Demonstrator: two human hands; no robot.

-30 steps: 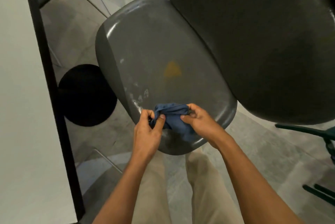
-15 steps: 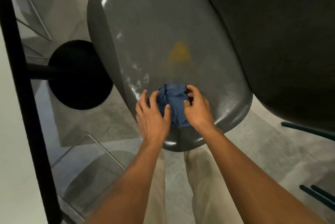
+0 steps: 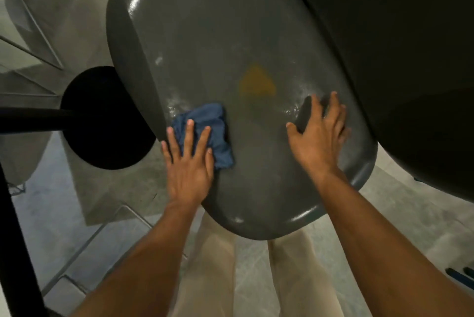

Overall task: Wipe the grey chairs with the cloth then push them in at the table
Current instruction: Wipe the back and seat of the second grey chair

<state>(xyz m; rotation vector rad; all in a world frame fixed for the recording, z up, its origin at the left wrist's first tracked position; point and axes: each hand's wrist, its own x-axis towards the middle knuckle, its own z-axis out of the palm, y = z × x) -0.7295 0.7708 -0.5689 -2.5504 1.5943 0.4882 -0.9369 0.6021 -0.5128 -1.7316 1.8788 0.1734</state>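
A grey chair seat [image 3: 230, 34] fills the middle of the head view, with a faint yellow triangle mark [image 3: 256, 83] and whitish smears on it. A crumpled blue cloth [image 3: 218, 124] lies on the seat's left side. My left hand [image 3: 188, 163] presses flat on the cloth with straight fingers. My right hand [image 3: 318, 134] rests flat on the seat's right side, fingers spread, holding nothing. The chair's dark backrest [image 3: 397, 60] rises at the upper right.
A round black table base [image 3: 102, 124] with its black post [image 3: 30, 119] stands on the floor left of the seat. A black frame edge [image 3: 15, 252] runs down the left. My legs in beige trousers [image 3: 213, 265] stand below the seat on grey tiles.
Both hands were bunched on the cloth at the seat's front. Now the left hand has slid the cloth leftward under flat fingers, and the right hand has let go and moved right onto the bare seat.
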